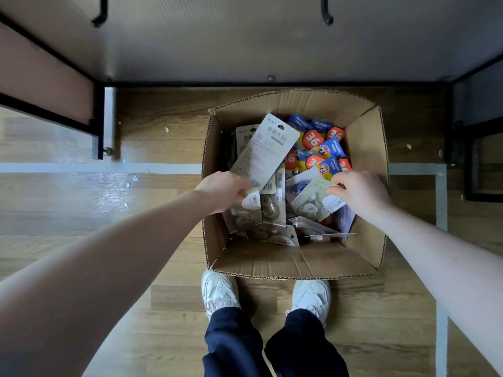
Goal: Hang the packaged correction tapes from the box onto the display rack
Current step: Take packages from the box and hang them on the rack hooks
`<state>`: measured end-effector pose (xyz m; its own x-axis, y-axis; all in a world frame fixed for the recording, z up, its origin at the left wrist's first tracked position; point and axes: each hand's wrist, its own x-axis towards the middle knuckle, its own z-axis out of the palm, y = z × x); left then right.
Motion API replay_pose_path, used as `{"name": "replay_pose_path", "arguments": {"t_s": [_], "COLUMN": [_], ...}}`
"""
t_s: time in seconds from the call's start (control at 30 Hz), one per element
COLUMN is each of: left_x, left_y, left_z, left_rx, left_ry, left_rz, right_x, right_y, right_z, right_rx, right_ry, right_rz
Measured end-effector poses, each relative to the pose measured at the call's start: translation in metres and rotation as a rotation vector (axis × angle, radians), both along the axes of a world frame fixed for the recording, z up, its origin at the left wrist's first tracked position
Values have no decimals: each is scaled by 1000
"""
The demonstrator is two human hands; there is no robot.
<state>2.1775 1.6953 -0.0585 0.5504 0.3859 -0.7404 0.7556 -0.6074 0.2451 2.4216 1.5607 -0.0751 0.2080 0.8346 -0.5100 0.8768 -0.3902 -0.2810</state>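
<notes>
Display rack (245,44) spans the top of the view, pale back panel in a black frame, two black hooks (328,19) hanging bare. Below it, an open cardboard box (364,159) sits on the wood floor (68,213), just ahead of two white shoes (219,291). Box holds a jumble of packaged correction tapes: beige cards near side and left, blue-and-yellow packs (321,148) far right. Left hand (223,190), grip closed on the bottom of a long beige card (268,148), card tilted up above the pile. Right hand (359,190), grip pinching a smaller beige pack (315,197) inside the box.
</notes>
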Motion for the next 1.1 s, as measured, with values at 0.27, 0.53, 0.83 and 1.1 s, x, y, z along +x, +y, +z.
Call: {"name": "replay_pose_path", "arguments": {"t_s": [0.27, 0.53, 0.83, 1.1], "left_x": [4, -1, -23, -43], "left_y": [7, 11, 26, 55], "left_z": [83, 221, 341, 411], "left_rx": [197, 306, 402, 587], "left_ry": [-87, -240, -418, -737], "left_rz": [40, 198, 238, 272], "right_x": [-4, -21, -60, -77], "right_y": [16, 10, 25, 61], "right_z": [89, 214, 332, 395], "right_rx": [119, 297, 512, 744], "right_ry": [-75, -157, -139, -132], "right_rz": [4, -67, -149, -92]}}
